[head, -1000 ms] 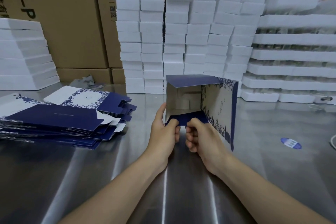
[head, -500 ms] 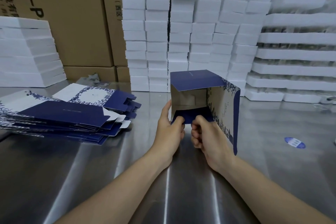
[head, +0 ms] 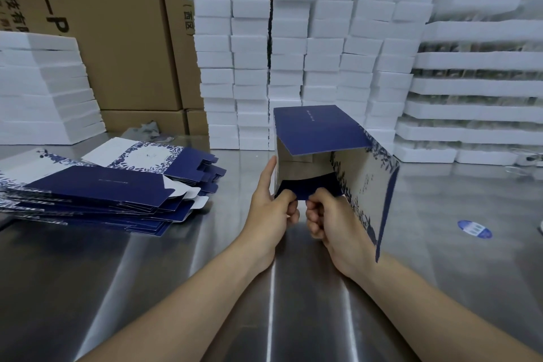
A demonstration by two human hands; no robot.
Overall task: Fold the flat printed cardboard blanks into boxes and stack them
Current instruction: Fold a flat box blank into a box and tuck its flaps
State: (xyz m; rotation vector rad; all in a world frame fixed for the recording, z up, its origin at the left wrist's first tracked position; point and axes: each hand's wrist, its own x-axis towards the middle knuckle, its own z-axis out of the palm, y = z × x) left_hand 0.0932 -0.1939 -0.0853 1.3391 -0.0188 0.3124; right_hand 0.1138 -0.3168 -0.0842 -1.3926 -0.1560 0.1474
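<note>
The fanned stack of flat navy-and-white printed cardboard blanks (head: 111, 188) lies at the left of the brushed steel tabletop (head: 205, 288), well apart from the work in hand. At centre, the left hand (head: 271, 209) pinches the near edge of the dark-blue bottom flap (head: 311, 186) with curled fingers. Its thumb is laid straight up the left wall of the half-erected navy-and-white cardboard box (head: 320, 129). The box has its open end toward the person; whether it touches the tabletop cannot be told. The right hand (head: 335, 223), fingers curled, pinches the same flap just beside the left. A long printed side panel (head: 370, 194) hangs free at the right. The board appears light and thin: stiff across panels, yielding at scored creases, easily crushed at tabs and corners. Take hold close to the creases and support the walls, not the free panel.
</note>
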